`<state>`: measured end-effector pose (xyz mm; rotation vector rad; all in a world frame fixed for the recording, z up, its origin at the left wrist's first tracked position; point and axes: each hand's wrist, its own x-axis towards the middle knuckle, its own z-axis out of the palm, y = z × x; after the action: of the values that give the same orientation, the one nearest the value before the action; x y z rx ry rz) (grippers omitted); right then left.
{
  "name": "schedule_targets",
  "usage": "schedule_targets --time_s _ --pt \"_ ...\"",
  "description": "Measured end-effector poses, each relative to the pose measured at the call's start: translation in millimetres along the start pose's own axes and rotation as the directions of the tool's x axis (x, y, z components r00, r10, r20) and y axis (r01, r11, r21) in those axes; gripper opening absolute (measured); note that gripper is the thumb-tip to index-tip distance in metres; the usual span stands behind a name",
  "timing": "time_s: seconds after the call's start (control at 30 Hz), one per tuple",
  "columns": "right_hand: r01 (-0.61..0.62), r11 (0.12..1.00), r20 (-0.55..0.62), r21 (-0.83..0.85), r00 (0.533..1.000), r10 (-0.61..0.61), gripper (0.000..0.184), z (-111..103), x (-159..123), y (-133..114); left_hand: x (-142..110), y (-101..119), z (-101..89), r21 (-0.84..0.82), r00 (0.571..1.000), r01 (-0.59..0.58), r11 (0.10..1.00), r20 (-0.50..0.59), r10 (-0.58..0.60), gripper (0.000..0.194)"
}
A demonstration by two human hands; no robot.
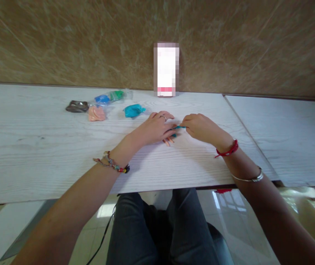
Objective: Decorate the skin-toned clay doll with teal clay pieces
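Note:
My left hand (157, 129) rests on the white wooden table (36, 147) with its fingers curled over a small teal piece of clay (173, 135) and an orange bit beneath it. My right hand (200, 127) is closed in a pinch on a thin teal strand of clay (180, 127) that runs between the two hands. The hands almost touch at the table's middle. How much clay lies under the left fingers is hidden.
Bagged lumps of clay lie at the back left: a brown one (77, 106), a peach one (96, 113), a blue one (102, 98), a green one (116, 95) and a teal one (134, 110). A blurred upright box (166, 70) stands against the wall. A second tabletop (284, 136) adjoins on the right.

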<state>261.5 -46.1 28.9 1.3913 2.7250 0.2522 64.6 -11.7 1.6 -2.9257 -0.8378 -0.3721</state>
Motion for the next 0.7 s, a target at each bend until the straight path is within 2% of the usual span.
schedule_targets --time_s 0.17,0.37,0.53,0.7 --pt "0.007 1.000 0.052 0.001 0.999 -0.007 0.032 -0.8 1.0 -1.7 1.5 2.9 -0.1 -0.014 0.999 0.026 1.000 0.044 -0.025 0.033" --pt "-0.063 0.995 -0.012 0.071 0.998 0.064 0.031 0.5 0.3 4.3 1.9 3.2 -0.5 -0.002 0.999 0.027 1.000 0.042 -0.027 0.033" --pt "-0.073 0.989 0.005 0.129 0.997 0.073 0.027 4.2 1.6 8.4 1.1 0.9 -2.0 0.014 1.000 0.010 1.000 -0.020 -0.010 0.033" --pt "-0.115 0.984 0.032 0.138 0.993 0.112 0.026 5.2 4.7 6.8 -0.8 -4.3 -2.0 0.033 0.996 0.064 0.997 -0.069 -0.061 0.033"
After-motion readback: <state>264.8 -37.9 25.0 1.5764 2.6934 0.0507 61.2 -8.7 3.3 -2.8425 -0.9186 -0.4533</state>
